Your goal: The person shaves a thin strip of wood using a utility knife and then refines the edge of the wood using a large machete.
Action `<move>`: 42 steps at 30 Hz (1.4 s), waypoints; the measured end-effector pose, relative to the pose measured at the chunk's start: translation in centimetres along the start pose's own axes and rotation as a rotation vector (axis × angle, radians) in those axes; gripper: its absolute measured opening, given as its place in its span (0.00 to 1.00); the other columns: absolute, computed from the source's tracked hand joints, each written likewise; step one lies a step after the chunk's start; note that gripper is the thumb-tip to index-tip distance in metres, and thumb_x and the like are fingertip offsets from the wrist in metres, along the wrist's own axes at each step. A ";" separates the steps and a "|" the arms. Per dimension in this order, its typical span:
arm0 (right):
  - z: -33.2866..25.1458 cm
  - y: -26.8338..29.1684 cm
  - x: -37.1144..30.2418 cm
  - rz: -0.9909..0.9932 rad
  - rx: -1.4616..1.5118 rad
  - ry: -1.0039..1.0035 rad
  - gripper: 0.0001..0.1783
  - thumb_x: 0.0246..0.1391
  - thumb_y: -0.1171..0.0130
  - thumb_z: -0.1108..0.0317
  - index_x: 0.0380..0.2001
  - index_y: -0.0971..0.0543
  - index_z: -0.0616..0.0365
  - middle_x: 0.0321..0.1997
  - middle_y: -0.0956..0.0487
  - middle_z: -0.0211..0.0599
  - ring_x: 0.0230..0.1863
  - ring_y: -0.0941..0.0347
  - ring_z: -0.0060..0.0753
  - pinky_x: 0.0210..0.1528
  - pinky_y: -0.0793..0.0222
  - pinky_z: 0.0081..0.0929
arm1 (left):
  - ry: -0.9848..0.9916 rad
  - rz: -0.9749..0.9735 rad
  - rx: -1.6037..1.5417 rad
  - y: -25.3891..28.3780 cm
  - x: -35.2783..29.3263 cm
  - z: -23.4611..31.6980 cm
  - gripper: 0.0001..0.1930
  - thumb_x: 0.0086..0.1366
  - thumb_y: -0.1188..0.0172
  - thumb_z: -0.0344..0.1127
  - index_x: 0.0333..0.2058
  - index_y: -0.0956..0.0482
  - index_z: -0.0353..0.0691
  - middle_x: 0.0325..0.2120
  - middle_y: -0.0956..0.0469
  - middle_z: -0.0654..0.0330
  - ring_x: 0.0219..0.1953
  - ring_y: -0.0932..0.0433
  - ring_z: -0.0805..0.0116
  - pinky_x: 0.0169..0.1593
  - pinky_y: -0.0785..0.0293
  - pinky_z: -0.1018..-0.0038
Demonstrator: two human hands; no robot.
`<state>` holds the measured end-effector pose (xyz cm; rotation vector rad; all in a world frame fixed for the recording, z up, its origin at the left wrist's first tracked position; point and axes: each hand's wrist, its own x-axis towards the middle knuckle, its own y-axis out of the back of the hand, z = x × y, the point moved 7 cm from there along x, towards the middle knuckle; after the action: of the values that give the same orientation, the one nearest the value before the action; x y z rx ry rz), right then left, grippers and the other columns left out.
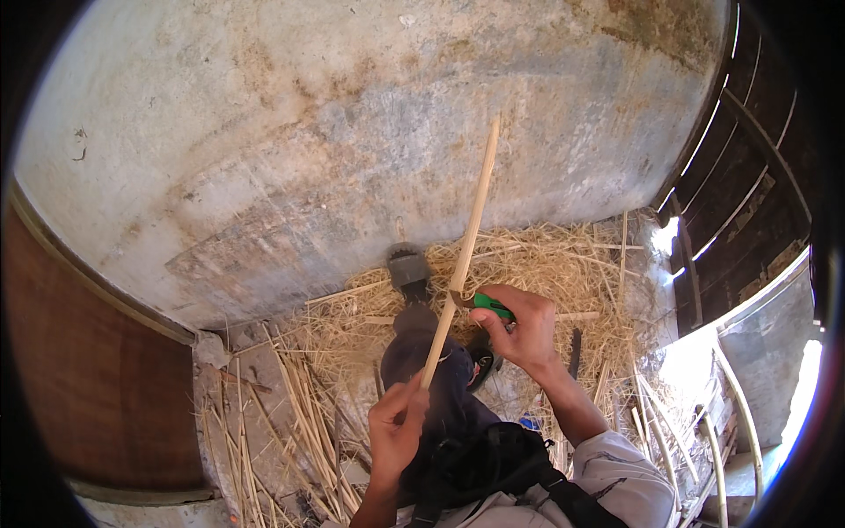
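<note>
Two hands engaged: left hand [396,429] grips the cane [462,255]; right hand [521,327] clenches a green-handled knife [482,304] — shaving stroke next, likely needing a steady blade angle.

Long pale bamboo strip [464,249], upright, green-handled knife [487,304] against it

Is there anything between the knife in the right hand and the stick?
Nothing visible. The right hand holds the green-handled knife against the stick. The left hand grips the stick's lower end.
</note>
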<state>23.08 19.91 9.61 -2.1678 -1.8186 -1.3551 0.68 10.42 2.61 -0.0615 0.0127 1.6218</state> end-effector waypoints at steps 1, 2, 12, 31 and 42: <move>0.2 0.0 0.0 -0.019 0.017 -0.031 0.18 0.57 0.27 0.55 0.43 0.13 0.57 0.32 0.13 0.38 0.26 0.18 0.39 0.30 0.24 0.29 | -0.047 0.007 0.052 0.1 0.2 0.1 0.19 0.70 0.37 0.23 0.59 0.18 0.35 0.28 0.28 0.70 0.26 0.37 0.85 0.29 0.44 0.83; 1.0 -0.5 -0.2 -0.077 0.102 -0.097 0.18 0.59 0.28 0.55 0.44 0.14 0.58 0.33 0.13 0.39 0.27 0.18 0.36 0.32 0.25 0.28 | -0.094 0.012 0.104 0.1 0.3 0.3 0.20 0.69 0.36 0.22 0.59 0.18 0.36 0.29 0.28 0.71 0.27 0.37 0.86 0.29 0.44 0.83; 3.6 -4.4 -3.0 -0.344 0.822 -0.403 0.19 0.71 0.41 0.57 0.53 0.18 0.61 0.29 0.26 0.20 0.31 0.34 0.13 0.35 0.35 0.20 | -0.290 0.001 0.202 -0.5 0.8 1.6 0.21 0.67 0.33 0.23 0.59 0.18 0.34 0.35 0.21 0.63 0.32 0.24 0.79 0.32 0.31 0.83; 7.1 1.8 3.0 0.190 0.954 -0.583 0.23 0.71 0.41 0.52 0.53 0.19 0.61 0.24 0.28 0.22 0.19 0.45 0.12 0.21 0.53 0.16 | 0.082 -0.274 0.279 4.6 0.0 -2.5 0.14 0.70 0.34 0.29 0.52 0.20 0.34 0.29 0.21 0.67 0.28 0.25 0.83 0.31 0.30 0.81; 1.8 -1.8 -2.7 -0.091 0.184 0.065 0.14 0.64 0.34 0.58 0.44 0.18 0.55 0.32 0.21 0.36 0.25 0.23 0.30 0.29 0.28 0.33 | -0.011 -0.071 0.217 2.2 0.7 -0.6 0.07 0.73 0.37 0.29 0.46 0.17 0.33 0.25 0.22 0.68 0.28 0.28 0.84 0.31 0.34 0.82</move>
<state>22.81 19.22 5.97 -1.9516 -1.9531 -1.2038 -1.54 11.00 1.88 0.1128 0.1764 1.5406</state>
